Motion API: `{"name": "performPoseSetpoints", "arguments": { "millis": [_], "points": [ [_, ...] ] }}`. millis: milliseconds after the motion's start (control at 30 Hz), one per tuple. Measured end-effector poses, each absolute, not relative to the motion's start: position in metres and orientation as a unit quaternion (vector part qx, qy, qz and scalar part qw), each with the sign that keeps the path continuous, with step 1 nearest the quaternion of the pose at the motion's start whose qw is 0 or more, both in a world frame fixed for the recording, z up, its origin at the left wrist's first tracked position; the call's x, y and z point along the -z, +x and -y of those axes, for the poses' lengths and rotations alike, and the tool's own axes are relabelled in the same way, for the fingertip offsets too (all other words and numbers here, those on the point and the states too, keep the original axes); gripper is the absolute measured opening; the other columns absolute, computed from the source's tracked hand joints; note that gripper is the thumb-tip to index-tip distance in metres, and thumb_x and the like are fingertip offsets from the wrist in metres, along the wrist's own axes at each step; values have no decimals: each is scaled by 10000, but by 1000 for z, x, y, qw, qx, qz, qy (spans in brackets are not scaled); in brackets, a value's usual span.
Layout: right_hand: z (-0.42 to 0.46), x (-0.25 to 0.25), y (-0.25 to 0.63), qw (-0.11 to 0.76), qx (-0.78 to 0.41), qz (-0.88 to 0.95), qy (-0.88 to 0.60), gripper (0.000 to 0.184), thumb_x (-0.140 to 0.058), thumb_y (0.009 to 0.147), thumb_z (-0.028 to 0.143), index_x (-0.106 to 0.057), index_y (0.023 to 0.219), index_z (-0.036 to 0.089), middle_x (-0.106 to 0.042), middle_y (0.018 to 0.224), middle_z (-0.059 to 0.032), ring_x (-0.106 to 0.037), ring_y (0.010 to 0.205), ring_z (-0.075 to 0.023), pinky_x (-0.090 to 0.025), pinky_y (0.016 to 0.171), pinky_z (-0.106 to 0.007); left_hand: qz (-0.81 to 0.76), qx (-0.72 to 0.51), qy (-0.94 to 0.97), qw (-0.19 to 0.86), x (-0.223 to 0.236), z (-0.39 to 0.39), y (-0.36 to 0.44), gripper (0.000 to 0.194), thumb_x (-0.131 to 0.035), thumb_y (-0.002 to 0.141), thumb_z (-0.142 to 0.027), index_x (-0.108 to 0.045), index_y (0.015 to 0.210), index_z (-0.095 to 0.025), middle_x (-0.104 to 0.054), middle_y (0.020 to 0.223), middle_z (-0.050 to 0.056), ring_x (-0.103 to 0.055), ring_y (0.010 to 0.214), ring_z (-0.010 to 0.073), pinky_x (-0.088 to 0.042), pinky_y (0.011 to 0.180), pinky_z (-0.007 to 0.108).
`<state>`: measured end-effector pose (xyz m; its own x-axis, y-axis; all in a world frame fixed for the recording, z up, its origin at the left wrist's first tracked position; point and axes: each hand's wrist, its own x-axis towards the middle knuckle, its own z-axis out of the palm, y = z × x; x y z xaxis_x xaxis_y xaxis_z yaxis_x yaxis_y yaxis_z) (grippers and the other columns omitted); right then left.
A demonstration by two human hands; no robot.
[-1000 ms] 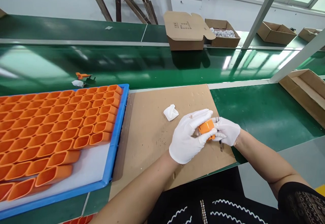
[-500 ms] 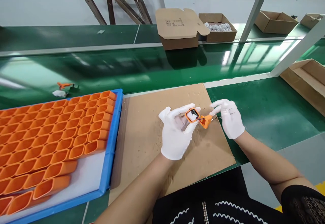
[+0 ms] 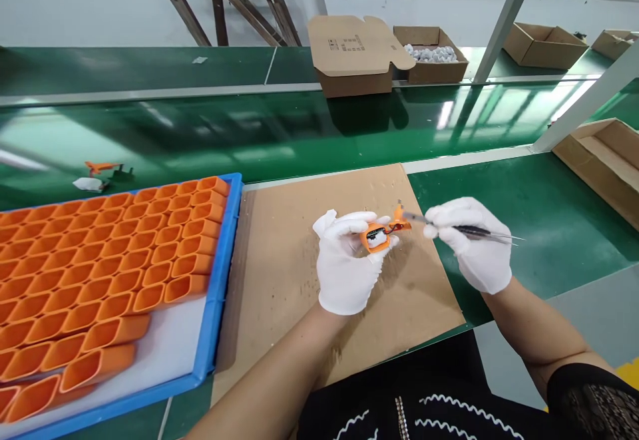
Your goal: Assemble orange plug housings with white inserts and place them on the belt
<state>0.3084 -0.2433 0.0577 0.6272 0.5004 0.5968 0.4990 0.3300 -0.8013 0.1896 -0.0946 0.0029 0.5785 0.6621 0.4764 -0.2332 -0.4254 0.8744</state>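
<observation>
Both my hands wear white gloves over a brown cardboard mat [image 3: 299,273]. My left hand [image 3: 344,260] is closed on a small orange plastic housing [image 3: 375,236] with a dark inside showing; a small orange cap [image 3: 399,219] hangs from it on thin wires. My right hand [image 3: 472,243] pinches metal tweezers [image 3: 469,230] that lie level, the end near the cap pointing left. To the left stands a blue tray [image 3: 219,293] filled with rows of several orange housings [image 3: 124,253].
A green conveyor belt [image 3: 249,134] runs behind the mat, carrying an orange piece and white scrap [image 3: 97,175]. Cardboard boxes [image 3: 354,54] stand on the far bench, one holding white parts [image 3: 429,52]. Another open box [image 3: 599,160] lies at the right. A metal post [image 3: 504,20] slants up.
The orange housing was pulled open, its cap now dangling on wires. My right hand drew away to the right and now holds the tweezers level. The orange piece on the belt drifted left.
</observation>
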Motion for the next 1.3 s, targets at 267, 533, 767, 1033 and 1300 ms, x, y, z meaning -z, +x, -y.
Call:
{"name": "performPoseSetpoints", "arguments": {
  "millis": [267,533,767,1033,1300],
  "points": [
    [239,-45,295,658,-15,495,-568,129,-762,890,174,-790,979,263,-770,891,-45,-723,782,-182,-609,690,-336,-170,-428,731,503,2,98,190,340,-791,764,-191,-555,1001,-254,-757,1006,58,-666,1210,237,-536,1086,526],
    [238,-44,294,651,27,497,-574,166,-749,898,153,-789,1017,260,-773,906,-49,-725,771,-179,-620,667,-323,-216,-395,736,506,3,99,187,350,-836,730,-202,-655,1028,-223,-723,1036,112,-547,1355,273,-627,971,445],
    [235,-41,291,658,43,506,-556,250,-733,890,96,-788,1058,272,-777,932,-45,-733,786,-183,-634,683,-314,-215,-377,721,540,2,102,187,353,-846,733,-235,-659,1032,-215,-755,1018,75,-754,912,215,-649,912,417],
    [242,-43,297,654,75,457,-599,114,-668,969,257,-777,963,290,-761,942,-41,-725,870,-208,-621,782,-396,-205,-397,737,508,3,100,190,342,-848,726,-218,-650,1004,-247,-761,997,81,-672,1187,283,-544,1069,551],
    [243,-36,293,655,40,450,-606,314,-538,1013,488,-751,908,284,-705,815,-65,-675,779,-230,-591,717,-410,-175,-412,761,469,2,99,190,344,-789,775,-159,-618,1058,-252,-777,954,53,-629,1262,276,-192,1250,701]
  ]
}}
